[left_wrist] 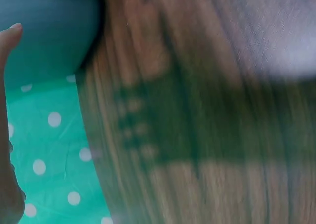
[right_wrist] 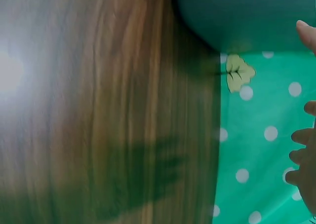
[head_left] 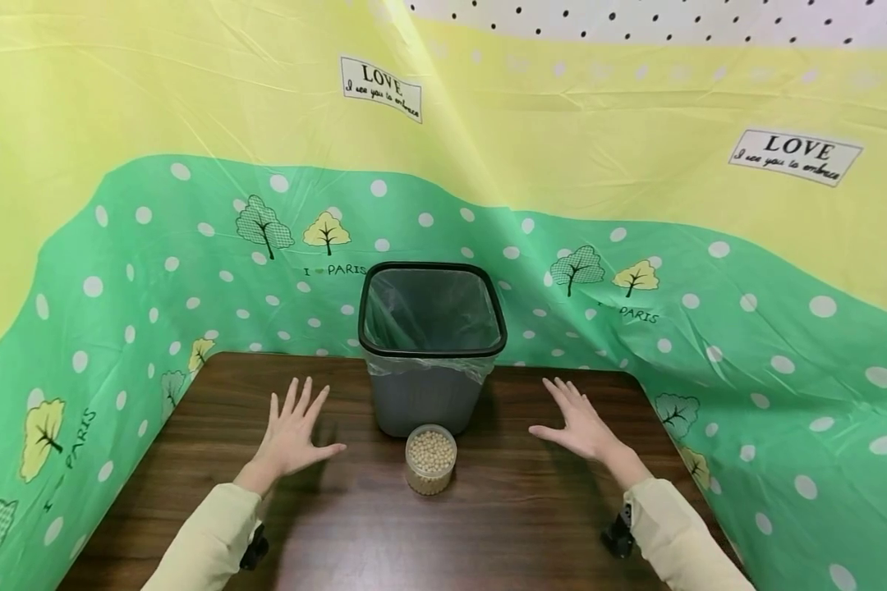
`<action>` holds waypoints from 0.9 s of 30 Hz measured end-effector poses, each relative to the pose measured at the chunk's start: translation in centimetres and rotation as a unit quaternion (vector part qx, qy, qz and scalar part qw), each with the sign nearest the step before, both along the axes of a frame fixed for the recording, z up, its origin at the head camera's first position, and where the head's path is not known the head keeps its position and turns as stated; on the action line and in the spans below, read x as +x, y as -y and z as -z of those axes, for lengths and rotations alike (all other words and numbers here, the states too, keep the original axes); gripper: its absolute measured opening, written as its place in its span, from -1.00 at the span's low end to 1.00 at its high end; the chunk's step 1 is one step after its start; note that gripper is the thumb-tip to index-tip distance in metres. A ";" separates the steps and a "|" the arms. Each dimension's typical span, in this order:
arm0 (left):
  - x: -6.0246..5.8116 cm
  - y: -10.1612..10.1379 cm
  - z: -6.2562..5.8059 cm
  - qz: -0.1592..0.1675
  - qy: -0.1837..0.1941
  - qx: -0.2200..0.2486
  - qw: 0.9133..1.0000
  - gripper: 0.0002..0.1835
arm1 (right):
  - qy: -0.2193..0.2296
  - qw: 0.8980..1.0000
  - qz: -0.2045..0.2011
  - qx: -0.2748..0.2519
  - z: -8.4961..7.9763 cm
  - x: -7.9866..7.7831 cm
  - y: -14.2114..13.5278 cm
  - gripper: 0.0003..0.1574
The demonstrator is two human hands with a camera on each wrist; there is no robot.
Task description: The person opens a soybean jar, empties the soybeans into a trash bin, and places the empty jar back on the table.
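Observation:
My left hand [head_left: 290, 439] is held over the table to the left of a grey trash bin [head_left: 425, 398], fingers spread and nothing in the palm. On the bin's other side my right hand [head_left: 578, 425] hovers with its fingers straight and its thumb pointing inward, also holding nothing. The bin has a black rim and a clear plastic liner [head_left: 429, 312] folded over its edge. In front of the bin stands a clear round tub [head_left: 430, 460] filled with small pale beads or beans. Both wrist views show only part of each hand, with its shadow on the wood.
The dark wooden table [head_left: 362, 533] has rounded far corners. A green and yellow printed curtain [head_left: 214, 279] hangs behind it and along both sides, close to the table's edges. A black strap device sits under each sleeve cuff.

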State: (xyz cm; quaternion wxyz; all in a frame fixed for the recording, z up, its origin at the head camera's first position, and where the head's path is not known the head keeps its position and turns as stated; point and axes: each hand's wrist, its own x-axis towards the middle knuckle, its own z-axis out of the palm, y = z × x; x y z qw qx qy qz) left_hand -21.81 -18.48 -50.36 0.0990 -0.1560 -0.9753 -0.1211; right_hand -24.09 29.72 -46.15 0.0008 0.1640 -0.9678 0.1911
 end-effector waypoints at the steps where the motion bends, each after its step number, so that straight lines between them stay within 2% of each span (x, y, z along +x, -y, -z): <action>1: 0.1 -0.3 0.1 0.004 -0.001 0.001 1.000 0.08 | 0.000 1.000 -0.004 -0.005 0.2 0.1 0.3 0.18; 11: 1.2 -2.9 1.5 0.050 -0.034 0.037 0.997 0.08 | -0.024 0.994 -0.052 -0.096 2.2 1.7 2.7 0.12; 20: 2.2 -5.3 2.5 0.093 -0.025 0.086 0.992 0.06 | -0.001 0.987 -0.059 -0.149 3.8 3.3 5.0 0.07; 24: 2.1 -6.5 2.7 0.120 -0.024 0.103 0.987 0.04 | 0.009 0.985 -0.058 -0.162 5.2 3.6 6.1 0.09; 27: 2.0 -7.3 2.8 0.131 -0.011 0.116 0.985 0.03 | 0.013 0.983 -0.056 -0.173 6.5 3.6 7.1 0.12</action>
